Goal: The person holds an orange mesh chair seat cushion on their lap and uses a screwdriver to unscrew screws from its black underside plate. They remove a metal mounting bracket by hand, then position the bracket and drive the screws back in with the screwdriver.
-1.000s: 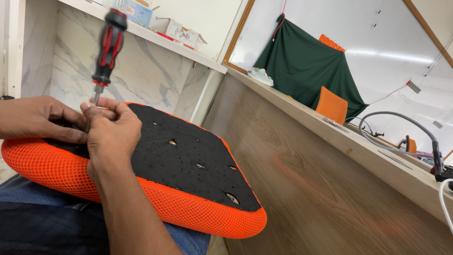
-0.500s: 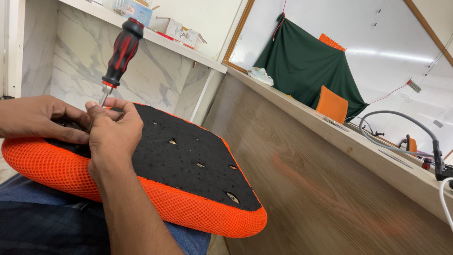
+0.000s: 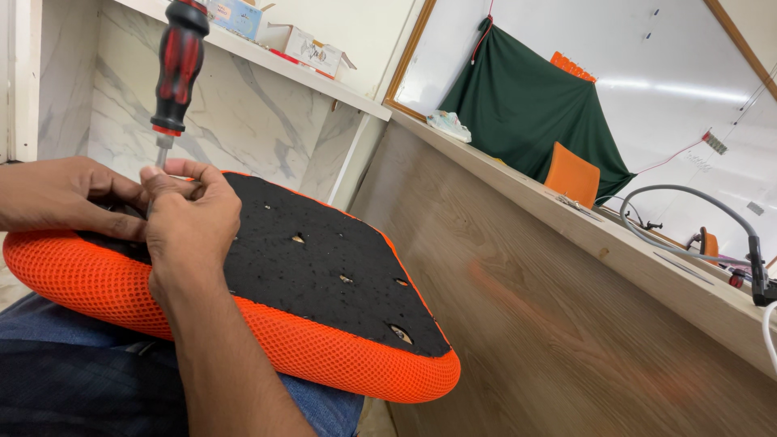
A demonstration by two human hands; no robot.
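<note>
Where fingers (image 3: 174, 182) pinch, screwdriver (image 3: 180, 61) upright.

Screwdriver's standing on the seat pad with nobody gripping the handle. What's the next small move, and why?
Probably bring the right hand up to the screwdriver handle. Both hands pinch low around the shaft at the black underside of the orange seat cushion, the left hand beside it; the red-and-black handle leans free, so nothing can yet turn it.
</note>
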